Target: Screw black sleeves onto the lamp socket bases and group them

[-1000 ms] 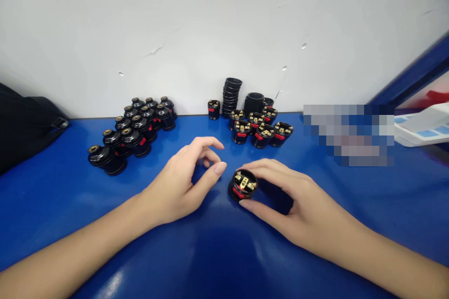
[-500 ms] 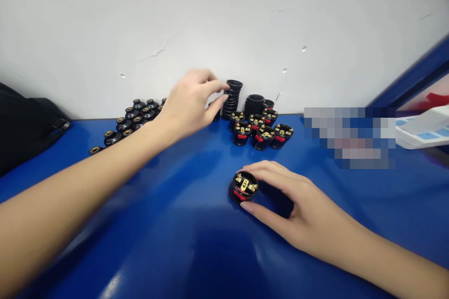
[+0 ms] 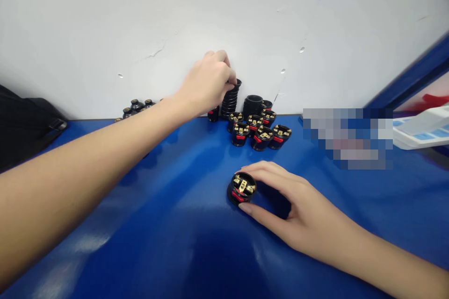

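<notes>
At the back, my left hand [image 3: 213, 79] reaches to a tall stack of black rings [image 3: 229, 103]. Its thumb and fingers are closed at the rim of the top ring [image 3: 238, 82]. On the blue table in front of me, my right hand [image 3: 287, 201] grips a black lamp socket [image 3: 243, 188] between thumb and fingers. This socket stands with its open end up, showing brass contacts inside and a red piece on its side. Several similar open sockets [image 3: 263, 138] stand grouped behind it.
A shorter stack of black rings [image 3: 253, 106] stands by the white wall [image 3: 140, 23]. My left forearm partly hides several domed black sockets [image 3: 136, 104]. A black bag [image 3: 28, 126] lies at left, white trays [image 3: 424, 128] at right, beside a blurred patch.
My left hand has moved from beside the gripped socket, forward and up to the tall ring stack, and closed at its top. My right hand stays on the same lamp socket.
</notes>
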Demonstrator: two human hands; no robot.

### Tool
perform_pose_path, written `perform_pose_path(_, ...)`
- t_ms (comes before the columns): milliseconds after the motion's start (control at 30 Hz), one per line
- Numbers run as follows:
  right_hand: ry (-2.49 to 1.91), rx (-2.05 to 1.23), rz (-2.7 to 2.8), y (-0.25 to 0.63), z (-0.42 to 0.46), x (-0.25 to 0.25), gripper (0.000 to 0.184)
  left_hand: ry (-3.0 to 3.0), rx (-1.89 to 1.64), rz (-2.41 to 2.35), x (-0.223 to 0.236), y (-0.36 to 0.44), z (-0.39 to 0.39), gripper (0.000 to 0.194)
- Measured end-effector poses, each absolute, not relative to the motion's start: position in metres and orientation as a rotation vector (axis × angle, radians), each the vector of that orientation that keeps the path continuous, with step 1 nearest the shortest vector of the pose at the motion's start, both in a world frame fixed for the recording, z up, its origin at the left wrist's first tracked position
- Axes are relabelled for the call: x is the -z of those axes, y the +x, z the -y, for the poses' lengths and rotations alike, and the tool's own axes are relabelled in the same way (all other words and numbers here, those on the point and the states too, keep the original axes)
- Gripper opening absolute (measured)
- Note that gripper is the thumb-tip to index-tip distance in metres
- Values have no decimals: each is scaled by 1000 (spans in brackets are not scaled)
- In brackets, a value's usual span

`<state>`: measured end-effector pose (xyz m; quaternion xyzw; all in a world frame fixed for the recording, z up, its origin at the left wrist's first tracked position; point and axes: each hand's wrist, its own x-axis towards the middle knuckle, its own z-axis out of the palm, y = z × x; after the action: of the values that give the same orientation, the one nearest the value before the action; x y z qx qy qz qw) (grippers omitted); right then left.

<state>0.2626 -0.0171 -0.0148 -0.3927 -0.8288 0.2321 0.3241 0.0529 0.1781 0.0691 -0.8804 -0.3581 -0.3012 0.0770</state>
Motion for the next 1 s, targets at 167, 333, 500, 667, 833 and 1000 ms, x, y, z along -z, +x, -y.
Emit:
perform_pose_path(167, -1030, -615, 2170, 263, 16, 15, 17, -2578, 1000, 1029, -81, 49, -156, 16)
perform_pose_path(333, -1058, -644, 2149, 260, 17, 15, 15, -2662, 989, 1020, -72, 34, -97, 13)
perform_pose_path(500, -1099, -620, 2154, 261, 17, 16, 16, -2832, 784, 1114, -31, 12, -37, 19)
perform_pose_path(667, -1082, -668, 2130, 263, 17, 17, 18, -2933, 892, 1272, 3, 1, -11, 22)
perform_pose_path(833, -1121, -683, 2107, 262, 15, 17, 21, -3059, 1023, 1317, 5, 0, -10, 14)
perform_pose_path(1000, -1156, -797, 2036, 262, 15, 15, 19, -3133, 1126, 1324, 5, 4, -9, 4)
